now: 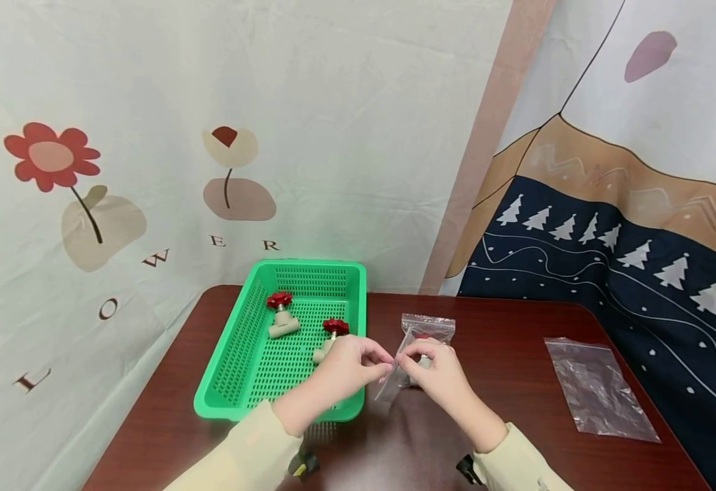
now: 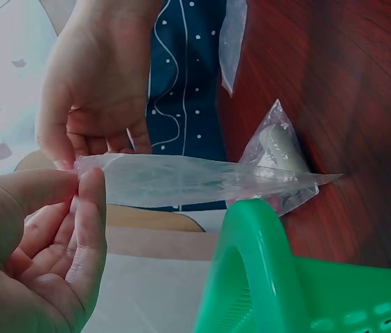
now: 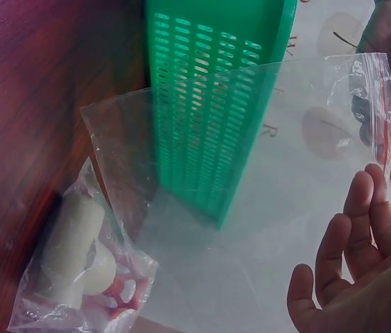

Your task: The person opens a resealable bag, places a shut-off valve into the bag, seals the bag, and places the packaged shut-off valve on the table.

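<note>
Both hands hold a clear zip bag point(image 3: 202, 125) upright by its top edge, over the table beside the basket. The left hand point(image 1: 352, 365) pinches the zip edge between thumb and fingers. At the same edge, the right hand point(image 1: 434, 372) has the bag between thumb and fingertips. No contents show inside this thin, flat bag. Just behind it lies another clear bag point(image 1: 428, 326) with a beige valve point(image 3: 71, 246) that has a red handwheel point(image 3: 123, 293); the hands partly cover it in the head view.
A green basket point(image 1: 226, 372) stands at the left with a red-handled valve point(image 1: 283, 320) and another valve point(image 1: 335, 327), partly behind the left hand. A flat clear bag point(image 1: 600, 389) lies at the right of the brown table point(image 1: 499, 341). Printed cloth point(image 1: 364, 136) hangs behind.
</note>
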`<state>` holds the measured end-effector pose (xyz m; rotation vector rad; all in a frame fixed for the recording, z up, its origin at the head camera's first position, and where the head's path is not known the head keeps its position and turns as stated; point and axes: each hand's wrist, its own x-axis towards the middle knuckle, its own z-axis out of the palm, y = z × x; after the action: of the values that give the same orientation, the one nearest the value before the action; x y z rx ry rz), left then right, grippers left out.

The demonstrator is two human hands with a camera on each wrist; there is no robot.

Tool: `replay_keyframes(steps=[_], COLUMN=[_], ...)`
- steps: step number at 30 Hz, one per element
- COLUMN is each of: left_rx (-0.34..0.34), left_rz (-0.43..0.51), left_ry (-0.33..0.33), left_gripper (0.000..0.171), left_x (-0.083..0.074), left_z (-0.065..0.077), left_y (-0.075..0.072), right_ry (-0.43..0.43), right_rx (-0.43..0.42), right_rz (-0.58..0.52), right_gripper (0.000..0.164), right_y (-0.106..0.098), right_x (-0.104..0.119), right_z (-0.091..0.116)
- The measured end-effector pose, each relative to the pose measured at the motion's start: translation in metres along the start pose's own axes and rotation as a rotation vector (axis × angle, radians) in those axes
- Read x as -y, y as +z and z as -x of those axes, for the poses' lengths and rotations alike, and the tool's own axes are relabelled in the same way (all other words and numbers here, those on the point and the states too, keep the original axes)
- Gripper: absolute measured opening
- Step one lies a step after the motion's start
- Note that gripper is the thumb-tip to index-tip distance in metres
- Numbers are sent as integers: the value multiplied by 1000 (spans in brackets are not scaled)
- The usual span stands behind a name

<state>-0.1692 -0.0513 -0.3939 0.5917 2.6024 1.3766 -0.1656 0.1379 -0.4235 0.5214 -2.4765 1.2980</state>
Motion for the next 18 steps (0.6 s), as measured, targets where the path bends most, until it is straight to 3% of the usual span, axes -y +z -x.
replay_keyframes(steps=[3,10,14,18], left_rx=[1,-87,-96,-59], left_rz=[5,-104,-81,-8], left_ry=[-3,-30,-25,-7], left_gripper=[6,4,4,3], left_x=[0,0,0,0], left_z=[1,1,1,1], left_y=[0,-1,-1,1], right_ry=[9,53,88,120], right_rx=[8,14,14,25], right_rz=[-6,-28,-28,-34], right_gripper=[14,19,18,15], right_y=[0,-1,0,0], right_x=[1,1,2,4], right_z=[0,1,1,1])
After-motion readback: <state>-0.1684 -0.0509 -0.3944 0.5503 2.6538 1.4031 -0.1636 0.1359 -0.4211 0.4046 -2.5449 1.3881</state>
